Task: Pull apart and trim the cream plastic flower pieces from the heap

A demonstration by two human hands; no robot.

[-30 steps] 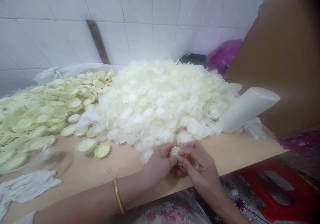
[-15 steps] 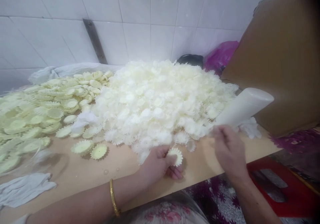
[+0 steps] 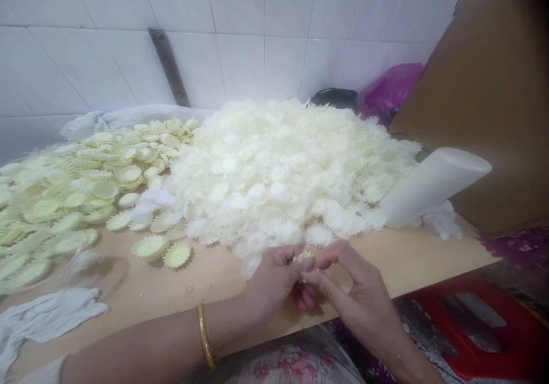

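Note:
Near the table's front edge, my left hand [image 3: 278, 281] pinches a small cream flower piece [image 3: 303, 256] between thumb and fingers. My right hand [image 3: 354, 292] is beside it, thumb and index finger curved toward the piece and close to my left fingertips; whether they grip anything is too small to tell. Behind both hands rises a large heap of whitish flower pieces [image 3: 274, 167]. To its left lies a pile of yellowish, scalloped discs [image 3: 86, 184]. A white bottle [image 3: 433, 187] leans at the heap's right side.
A white cloth [image 3: 51, 315] lies at the table's [image 3: 171, 298] left front. On the right stand a large brown box [image 3: 484, 104] and, lower down, a red plastic stool [image 3: 484, 321]. A purple bag [image 3: 392, 90] and a dark object [image 3: 334, 98] sit by the tiled wall.
My right hand has moved left from beside the bottle to my left hand. The flower piece in my left hand now shows less of its face. The view has shifted slightly.

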